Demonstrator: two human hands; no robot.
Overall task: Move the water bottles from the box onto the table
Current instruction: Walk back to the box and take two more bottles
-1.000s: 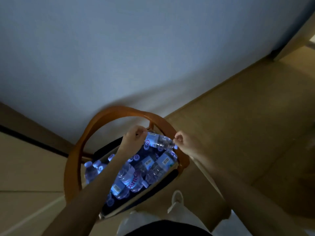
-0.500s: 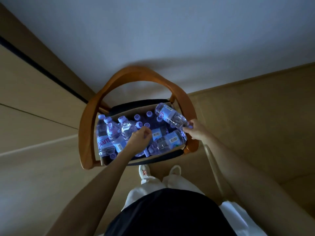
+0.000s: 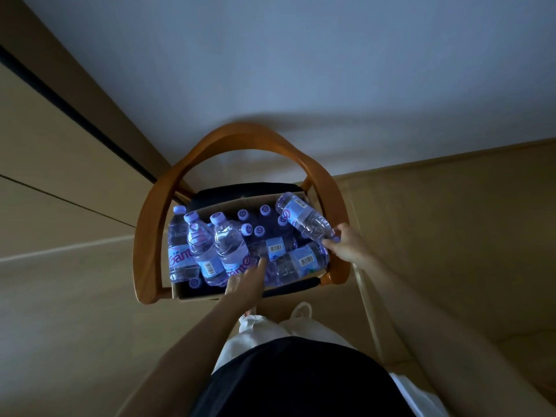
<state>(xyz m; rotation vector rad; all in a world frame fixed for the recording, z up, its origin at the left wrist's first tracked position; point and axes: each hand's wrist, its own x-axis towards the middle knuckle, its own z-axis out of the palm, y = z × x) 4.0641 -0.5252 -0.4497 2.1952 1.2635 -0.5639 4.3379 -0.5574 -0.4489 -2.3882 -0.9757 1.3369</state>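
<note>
Dim room, pale wall behind a wooden armchair point(image 3: 150, 236) whose seat bears a cardboard box point(image 3: 192, 291) packed with water bottles point(image 3: 231, 251), some upright, some lying across. The right hand point(image 3: 350, 245) pinches one lifted bottle point(image 3: 304, 219) by its cap end, over the box's far right corner. That hold looks likely to slip under the bottle's weight; the left hand point(image 3: 245, 284) reaches open-fingered onto the near bottles, gripping nothing.

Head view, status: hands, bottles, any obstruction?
Right hand grips one bottle by its cap end. Left hand open, reaching into the box. Chair armrest rings the box.
</note>
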